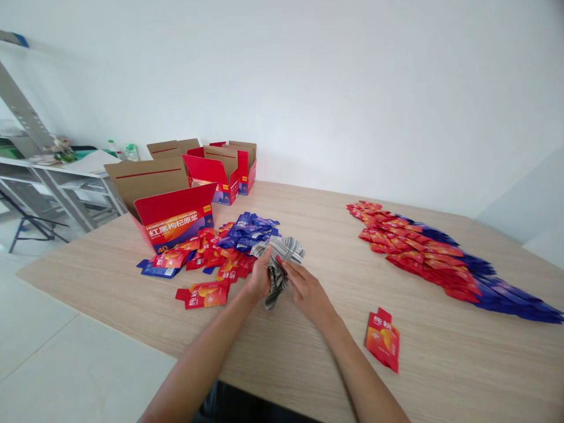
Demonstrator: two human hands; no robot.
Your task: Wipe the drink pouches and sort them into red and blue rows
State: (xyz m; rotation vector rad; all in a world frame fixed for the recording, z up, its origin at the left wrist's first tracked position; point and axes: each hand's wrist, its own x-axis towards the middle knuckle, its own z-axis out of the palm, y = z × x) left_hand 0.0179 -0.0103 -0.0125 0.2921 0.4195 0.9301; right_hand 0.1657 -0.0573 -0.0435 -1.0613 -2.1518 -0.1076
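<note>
Cloth (288, 249), striped grey and white, is bunched between your hands over the table (326, 223), at the near right edge of the heap (220, 249) of red and blue packs. Your left hand (261, 277) is closed round the left side of the bundle. Your right hand (312, 295) comes in from the other side, fingers nearly straight and close together against the folds; its thumb is hidden, so you cannot tell from here whether it pinches anything. A speck of red shows at those fingertips, too small to tell whether it is the edge of a pack.

The step in hand looks like wiping, probably of one pack at a time, with the heap as the supply. The rows (418, 252) of overlapped packs along the right seem to be the wiped ones, and the lone pack (382, 339) lies flat beyond your right forearm, well apart from the heap. If a pack is in the cloth, the next move likely calls for your left hand to keep its grip while your right draws the pack out flat.
</note>
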